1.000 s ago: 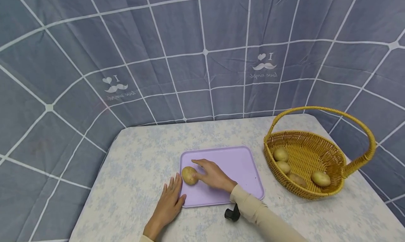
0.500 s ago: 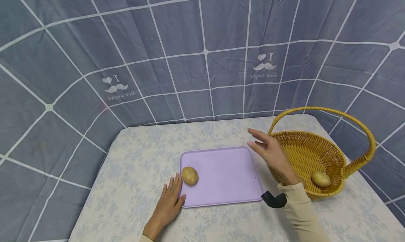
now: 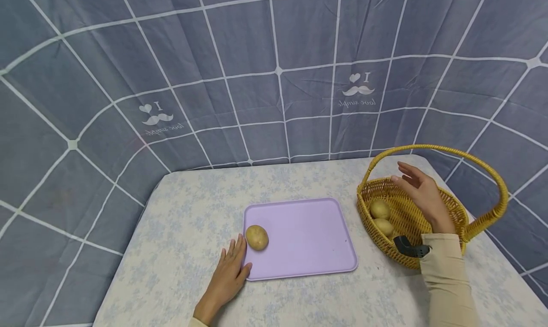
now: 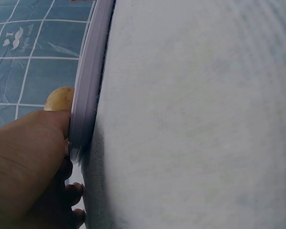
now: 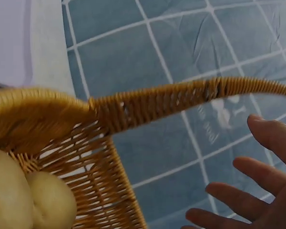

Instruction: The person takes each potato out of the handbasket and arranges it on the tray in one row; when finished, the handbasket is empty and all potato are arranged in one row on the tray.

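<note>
A lilac tray (image 3: 304, 241) lies on the table, and one potato (image 3: 257, 237) rests near its left edge. My left hand (image 3: 227, 272) lies with straight fingers against the tray's left rim; the left wrist view shows that hand (image 4: 28, 162) at the rim, the potato (image 4: 60, 99) just beyond. Over the wicker basket (image 3: 370, 222) my right hand (image 3: 421, 194) hovers with fingers spread, holding nothing. Two potatoes show at the basket's left side, an upper one (image 3: 380, 209) and a lower one (image 3: 383, 226); the hand and forearm hide part of the inside.
The basket's tall arched handle (image 3: 445, 149) rises over its opening, beside the right hand. A flowered cloth (image 3: 192, 213) covers the table. Behind and at the sides hangs a blue-grey checked curtain (image 3: 308, 94). A black wrist camera (image 3: 411, 247) sits on the right forearm.
My right hand has left the potato on the tray and moved right, over the basket. The left hand, tray and that potato stay where they were.
</note>
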Demonstrator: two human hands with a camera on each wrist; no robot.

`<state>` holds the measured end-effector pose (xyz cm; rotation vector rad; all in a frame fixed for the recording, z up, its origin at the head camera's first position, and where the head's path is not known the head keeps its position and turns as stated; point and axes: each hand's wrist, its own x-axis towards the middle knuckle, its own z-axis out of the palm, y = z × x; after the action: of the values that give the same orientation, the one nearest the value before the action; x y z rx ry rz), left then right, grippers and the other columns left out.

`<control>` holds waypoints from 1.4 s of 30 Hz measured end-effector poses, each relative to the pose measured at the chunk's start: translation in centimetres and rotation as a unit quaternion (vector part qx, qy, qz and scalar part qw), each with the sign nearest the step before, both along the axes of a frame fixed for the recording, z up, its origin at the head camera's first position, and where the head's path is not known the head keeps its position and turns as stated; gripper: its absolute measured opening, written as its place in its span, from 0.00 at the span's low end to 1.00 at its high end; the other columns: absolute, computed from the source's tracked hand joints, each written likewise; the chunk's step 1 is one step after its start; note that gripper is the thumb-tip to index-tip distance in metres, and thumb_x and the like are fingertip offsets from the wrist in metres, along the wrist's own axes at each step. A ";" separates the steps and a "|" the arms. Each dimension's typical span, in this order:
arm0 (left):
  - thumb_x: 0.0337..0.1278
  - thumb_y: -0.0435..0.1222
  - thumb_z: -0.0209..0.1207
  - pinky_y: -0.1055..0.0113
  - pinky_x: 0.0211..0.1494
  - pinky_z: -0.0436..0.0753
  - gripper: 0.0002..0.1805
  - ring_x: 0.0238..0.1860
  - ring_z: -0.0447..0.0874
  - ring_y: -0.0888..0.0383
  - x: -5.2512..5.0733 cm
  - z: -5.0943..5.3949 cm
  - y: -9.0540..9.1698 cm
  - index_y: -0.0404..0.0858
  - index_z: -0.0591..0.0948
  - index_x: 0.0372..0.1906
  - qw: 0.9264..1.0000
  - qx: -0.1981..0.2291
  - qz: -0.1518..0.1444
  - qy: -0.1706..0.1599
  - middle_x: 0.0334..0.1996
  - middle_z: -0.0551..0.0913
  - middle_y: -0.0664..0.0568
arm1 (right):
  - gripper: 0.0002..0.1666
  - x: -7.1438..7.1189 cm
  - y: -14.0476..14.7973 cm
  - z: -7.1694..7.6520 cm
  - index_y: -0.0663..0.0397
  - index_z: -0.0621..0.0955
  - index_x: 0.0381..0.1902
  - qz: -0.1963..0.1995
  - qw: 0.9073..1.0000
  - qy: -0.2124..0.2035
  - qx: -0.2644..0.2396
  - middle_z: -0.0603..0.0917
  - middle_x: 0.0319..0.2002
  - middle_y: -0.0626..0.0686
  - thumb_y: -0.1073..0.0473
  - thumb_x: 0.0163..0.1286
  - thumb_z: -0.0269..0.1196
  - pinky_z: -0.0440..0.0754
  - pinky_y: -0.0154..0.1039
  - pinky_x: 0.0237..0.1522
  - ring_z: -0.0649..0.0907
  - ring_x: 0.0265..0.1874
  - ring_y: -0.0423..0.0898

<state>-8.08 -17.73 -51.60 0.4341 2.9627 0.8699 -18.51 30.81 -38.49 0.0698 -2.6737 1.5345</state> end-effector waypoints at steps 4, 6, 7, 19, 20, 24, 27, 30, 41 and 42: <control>0.68 0.40 0.52 0.37 0.72 0.45 0.36 0.74 0.45 0.39 0.0 0.1 0.0 0.29 0.53 0.73 1.000 0.001 0.001 0.000 0.74 0.49 0.39 | 0.44 -1.5 1.0 -1.2 0.57 0.50 0.76 0.029 0.998 -0.053 -0.007 0.52 0.73 0.69 0.44 0.73 0.54 0.60 0.69 0.62 0.57 0.68 0.71; 0.68 0.40 0.53 0.37 0.72 0.45 0.36 0.74 0.45 0.39 -0.1 0.1 0.0 0.29 0.53 0.73 1.000 0.002 0.002 -0.001 0.74 0.49 0.39 | 0.44 -2.2 1.2 -2.0 0.58 0.48 0.76 0.057 0.995 -0.078 -0.009 0.51 0.73 0.71 0.45 0.73 0.54 0.59 0.69 0.63 0.57 0.68 0.71; 0.68 0.40 0.53 0.37 0.72 0.45 0.36 0.74 0.45 0.39 -0.1 0.1 0.0 0.29 0.53 0.73 1.000 0.002 0.002 0.000 0.74 0.49 0.39 | 0.44 -2.5 1.2 -2.4 0.60 0.48 0.76 0.069 0.994 -0.087 -0.011 0.51 0.72 0.71 0.47 0.74 0.54 0.58 0.69 0.63 0.57 0.68 0.71; 0.69 0.41 0.52 0.37 0.72 0.45 0.36 0.74 0.45 0.39 -0.1 -0.1 0.1 0.29 0.53 0.73 1.000 0.002 0.000 -0.001 0.74 0.49 0.40 | 0.35 -2.4 1.3 -4.4 0.71 0.65 0.66 0.079 0.993 -0.083 0.043 0.69 0.63 0.72 0.50 0.73 0.55 0.72 0.54 0.58 0.69 0.62 0.66; 0.69 0.41 0.52 0.37 0.72 0.45 0.36 0.74 0.45 0.39 -0.1 -0.1 0.1 0.30 0.53 0.73 1.000 0.002 0.000 -0.001 0.74 0.49 0.40 | 0.34 -2.4 1.3 -4.6 0.72 0.65 0.66 0.088 0.991 -0.086 0.052 0.69 0.63 0.73 0.51 0.73 0.55 0.72 0.52 0.58 0.69 0.62 0.66; 0.69 0.42 0.52 0.38 0.72 0.45 0.36 0.74 0.45 0.39 -0.1 -0.1 0.1 0.30 0.53 0.73 1.000 0.002 0.001 -0.003 0.74 0.48 0.40 | 0.35 -2.4 1.4 -5.3 0.73 0.64 0.67 0.136 0.984 -0.106 0.054 0.67 0.64 0.74 0.54 0.72 0.57 0.72 0.46 0.57 0.68 0.62 0.66; 0.69 0.42 0.52 0.38 0.72 0.45 0.36 0.74 0.45 0.39 -0.1 0.0 0.1 0.30 0.53 0.73 1.000 0.001 0.000 -0.004 0.75 0.48 0.40 | 0.35 -2.5 1.5 -5.9 0.72 0.63 0.68 0.168 0.977 -0.127 0.035 0.67 0.64 0.74 0.57 0.70 0.58 0.76 0.39 0.52 0.73 0.59 0.62; 0.69 0.41 0.52 0.38 0.72 0.45 0.36 0.74 0.45 0.40 -0.1 0.1 0.2 0.30 0.53 0.73 1.000 0.000 0.001 -0.004 0.74 0.48 0.40 | 0.35 -2.5 1.6 -6.3 0.72 0.63 0.68 0.191 0.972 -0.132 0.020 0.67 0.64 0.74 0.60 0.69 0.59 0.79 0.33 0.47 0.75 0.56 0.57; 0.69 0.42 0.51 0.38 0.72 0.45 0.36 0.75 0.45 0.41 -0.1 0.3 0.2 0.31 0.52 0.73 1.000 -0.002 0.006 -0.013 0.75 0.48 0.41 | 0.32 -2.7 1.5 -6.5 0.75 0.69 0.63 0.176 0.977 -0.103 0.062 0.72 0.60 0.73 0.61 0.67 0.62 0.77 0.28 0.45 0.70 0.60 0.64; 0.69 0.42 0.51 0.38 0.72 0.45 0.36 0.75 0.45 0.41 -0.1 0.3 0.2 0.31 0.52 0.74 1.000 -0.004 0.007 -0.013 0.75 0.48 0.41 | 0.32 -2.7 1.5 -6.5 0.74 0.69 0.63 0.174 0.977 -0.105 0.063 0.72 0.60 0.73 0.61 0.66 0.62 0.77 0.28 0.44 0.70 0.60 0.63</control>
<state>-8.15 -17.56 -51.32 0.3999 2.9483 0.8593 -21.24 32.33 -45.00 0.4285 -3.0572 1.5277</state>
